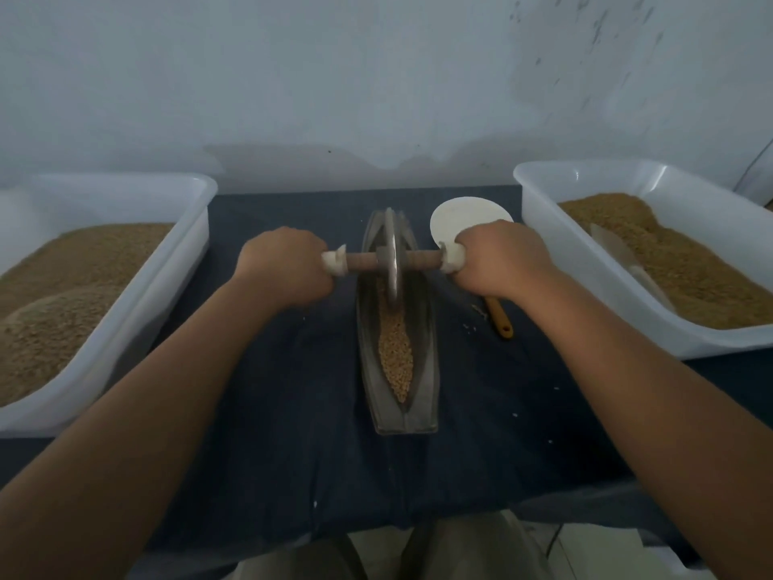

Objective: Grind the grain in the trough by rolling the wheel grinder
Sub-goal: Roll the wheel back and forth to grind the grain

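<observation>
You gripped the wheel grinder [392, 261] by both ends of its wooden axle [418, 258]. Your left hand [284, 265] had its fingers clenched round the white-wrapped left end, and your right hand [502, 261] was clenched the same way round the right end, both arms stretched forward. The metal wheel stood upright on its edge in the far half of the trough [426, 383], a long, boat-shaped vessel that lay lengthwise at the middle of the dark-blue-draped tabletop [272, 391], pointing away from you. The grain [395, 353] lay in a narrow heap along the trough's floor, running from under the wheel toward the near tip. A white tub [184, 253] sat at your left, heaped with tan, finely textured material, and a second white tub [539, 228] sat at your right, holding a browner fill with a pale scoop [627, 261] lying half sunk in it. A white round plate [456, 215] lay on the tabletop just beyond your right hand, which hid part of it. A yellow-handled tool [500, 318] lay between the trough and the right tub, below your right wrist, with its working end hidden from view. A few pale specks were scattered over the cloth near it. A pale, scuffed wall [376, 77] rose behind the tabletop, and your light trousers [418, 550] showed at the bottom edge.
</observation>
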Available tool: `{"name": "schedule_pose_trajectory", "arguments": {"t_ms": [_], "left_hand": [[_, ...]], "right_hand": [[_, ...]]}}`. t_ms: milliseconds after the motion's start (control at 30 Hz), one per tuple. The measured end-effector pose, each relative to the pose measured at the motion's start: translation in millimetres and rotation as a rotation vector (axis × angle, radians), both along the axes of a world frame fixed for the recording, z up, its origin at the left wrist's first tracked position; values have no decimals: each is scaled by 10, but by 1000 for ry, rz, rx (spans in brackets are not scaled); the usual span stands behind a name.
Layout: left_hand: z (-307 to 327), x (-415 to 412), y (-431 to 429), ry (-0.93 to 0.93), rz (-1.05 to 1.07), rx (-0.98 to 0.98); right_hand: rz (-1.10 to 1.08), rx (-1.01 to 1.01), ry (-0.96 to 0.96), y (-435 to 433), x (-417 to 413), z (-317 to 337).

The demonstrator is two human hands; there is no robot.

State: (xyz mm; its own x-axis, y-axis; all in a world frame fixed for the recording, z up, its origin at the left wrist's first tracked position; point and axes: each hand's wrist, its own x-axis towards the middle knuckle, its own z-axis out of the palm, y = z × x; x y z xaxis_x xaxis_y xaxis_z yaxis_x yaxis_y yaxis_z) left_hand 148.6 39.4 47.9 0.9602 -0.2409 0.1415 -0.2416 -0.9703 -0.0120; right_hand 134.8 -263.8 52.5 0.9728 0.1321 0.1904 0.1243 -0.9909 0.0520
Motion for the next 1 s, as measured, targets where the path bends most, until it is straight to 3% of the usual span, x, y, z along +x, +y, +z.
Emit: {"name": "schedule_pose_trajectory", "arguments": {"t_ms": [133, 200, 300, 400, 500, 633, 800, 867, 1000], "left_hand": [[-118, -522, 210, 0, -123, 13], [-147, -680, 279, -36, -152, -4], [-154, -568, 238, 5, -108, -17], [-117, -181, 83, 8, -13, -25], [-16, 86, -26, -17, 12, 9], [78, -47, -32, 15, -50, 63], [13, -624, 174, -25, -194, 89], [5, -647, 213, 17, -199, 70], [15, -282, 68, 38, -89, 64]], "right_hand": [[125, 51, 277, -111, -520, 115], [154, 81, 328, -147, -712, 178], [138, 72, 267, -106, -641, 143], [44, 8, 47, -28, -274, 60], [-36, -40, 35, 7, 18, 31], [-5, 24, 163, -40, -78, 30], [95, 146, 466, -148, -698, 106], [102, 127, 419, -162, -759, 90], [57, 73, 97, -86, -472, -54]]}}
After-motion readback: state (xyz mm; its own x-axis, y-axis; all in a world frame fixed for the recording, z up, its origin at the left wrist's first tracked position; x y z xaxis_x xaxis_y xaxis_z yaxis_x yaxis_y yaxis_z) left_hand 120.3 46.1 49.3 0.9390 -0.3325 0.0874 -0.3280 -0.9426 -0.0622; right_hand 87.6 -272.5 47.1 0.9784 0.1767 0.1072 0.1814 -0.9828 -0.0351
